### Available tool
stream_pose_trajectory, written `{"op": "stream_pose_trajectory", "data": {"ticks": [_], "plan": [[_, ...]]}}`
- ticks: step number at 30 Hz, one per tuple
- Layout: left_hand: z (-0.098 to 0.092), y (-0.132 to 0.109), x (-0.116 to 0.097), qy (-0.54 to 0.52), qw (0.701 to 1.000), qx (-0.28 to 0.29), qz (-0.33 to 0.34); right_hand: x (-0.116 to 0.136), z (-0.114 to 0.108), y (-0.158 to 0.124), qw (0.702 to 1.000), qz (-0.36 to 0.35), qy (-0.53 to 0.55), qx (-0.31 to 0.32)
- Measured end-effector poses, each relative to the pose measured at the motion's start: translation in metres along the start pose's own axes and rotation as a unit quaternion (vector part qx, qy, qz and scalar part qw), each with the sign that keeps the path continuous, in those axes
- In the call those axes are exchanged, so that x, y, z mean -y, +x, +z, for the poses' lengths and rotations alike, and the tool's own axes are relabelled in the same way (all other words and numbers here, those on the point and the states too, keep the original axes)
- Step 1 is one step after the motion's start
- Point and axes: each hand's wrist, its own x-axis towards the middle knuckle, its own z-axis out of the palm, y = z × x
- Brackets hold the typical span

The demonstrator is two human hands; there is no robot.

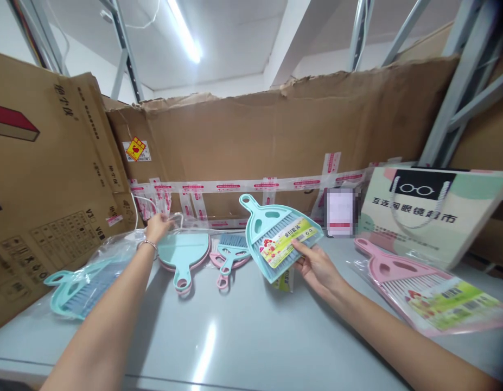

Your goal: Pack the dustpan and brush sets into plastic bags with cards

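Note:
My right hand (317, 269) grips a mint-green dustpan (253, 222) by its wide edge, thumb on top. A matching brush and a printed card (286, 244) lie inside it, and the handle points up and left. My left hand (158, 227) reaches to the back of the table, fingers pinched on a clear plastic bag (182, 221). Just in front of that hand, a stack of dustpans (186, 250) lies, mint on top of pink. Right of the stack are small brushes (230, 250), mint over pink.
A bagged mint dustpan set (86, 288) lies left, partly behind my left forearm. On the right is a bagged pink set (422, 282) before a paper carrier bag (434, 212). Cardboard boxes (251, 136) wall the grey table's (235, 336) back and left. Metal posts (458, 98) rise behind.

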Motion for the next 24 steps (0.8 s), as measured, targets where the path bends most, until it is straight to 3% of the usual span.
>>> {"op": "stream_pose_trajectory", "data": {"ticks": [3,7,9,13,17,24], "plan": [[-0.009,0.013,-0.011,0.001,0.997,-0.068,0.021,0.001,-0.001,0.001,1.000,0.004,-0.001,-0.006],[-0.035,0.017,-0.035,-0.028,0.984,-0.155,0.085,0.002,-0.002,0.002,1.000,-0.003,-0.006,0.001],[-0.048,0.011,-0.050,-0.056,0.980,-0.155,0.111,0.003,-0.001,0.001,1.000,-0.009,-0.013,0.009],[-0.066,-0.012,-0.079,-0.107,0.990,-0.039,0.088,0.008,0.001,-0.005,0.998,0.003,-0.050,0.038],[-0.074,-0.032,-0.104,-0.139,0.985,0.088,0.043,0.010,0.003,-0.012,0.988,0.011,-0.107,0.107],[-0.081,-0.033,-0.112,-0.234,0.931,0.281,0.021,0.005,0.004,-0.015,0.978,0.012,-0.163,0.132]]}}
